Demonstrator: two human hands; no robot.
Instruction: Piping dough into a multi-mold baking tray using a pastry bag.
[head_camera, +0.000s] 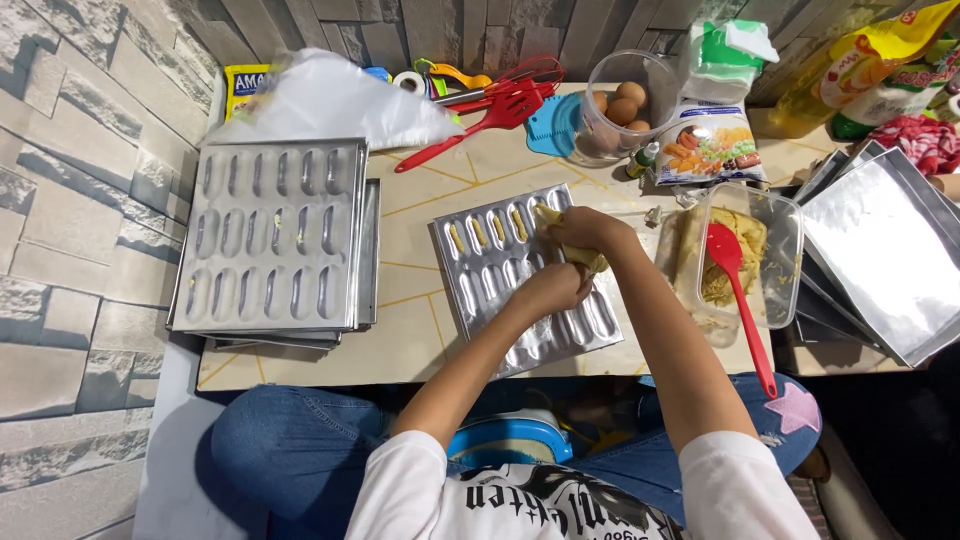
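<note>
The fingers of the right hand (578, 230) were clenched around the upper part of a piping bag of yellow dough (590, 258), and the fingers of the left hand (552, 290) were closed on its lower end; both hands sat close together over the middle of the moulded tray (525, 280). The bag's tip was hidden between the hands, so its exact cavity could not be determined. Four cavities in the tray's far row already held short yellow strips; the remainder appeared bare. The tray lay skewed on the table (420, 330).

Judgement: even filling would depend on squeezing from the top with the right hand while the left only steered the tip low along each cavity, and on matching the length of the strips already laid.

To the right stood a clear tub (785, 270) of dough with a red spatula (740, 300) resting in it. A stack of empty moulded trays (270, 235) lay well apart to the left, and flat trays (880, 250) to the far right.
</note>
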